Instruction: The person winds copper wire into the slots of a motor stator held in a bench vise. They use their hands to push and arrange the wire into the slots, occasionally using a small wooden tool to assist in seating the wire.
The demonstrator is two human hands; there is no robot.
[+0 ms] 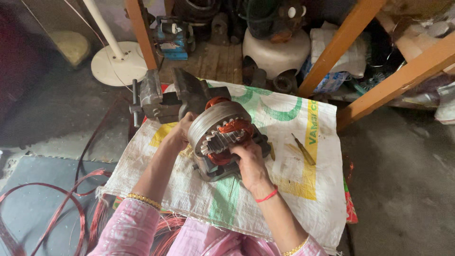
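- Pink sleeves (142, 232) sit closest to us, one on each arm, with a gold bangle (143, 200) at each wrist and a single red thread (266, 196) on the right wrist.
- Our left hand (180, 132) is curled around the far left side of the motor stator (220, 135), fingers wrapped against its grey laminated rim.
- Our right hand (249, 159) grips the near right edge of the stator, fingers bent and pressed at the copper winding (235, 127); neither hand is spread flat.
- We count one stator, lying between both hands on its grey housing (213, 170), tilted so its toothed bore faces us.
- One bench vise (166, 97) stands just behind the stator, touching or nearly touching it; we cannot tell which.
- One yellow-handled screwdriver (304, 150) lies to the right of our right hand, apart from it.
- All of this rests on one white woven sack (294, 189) with green and yellow print.
- Loose loops of red-brown wire (61, 208) lie on the floor to our left.
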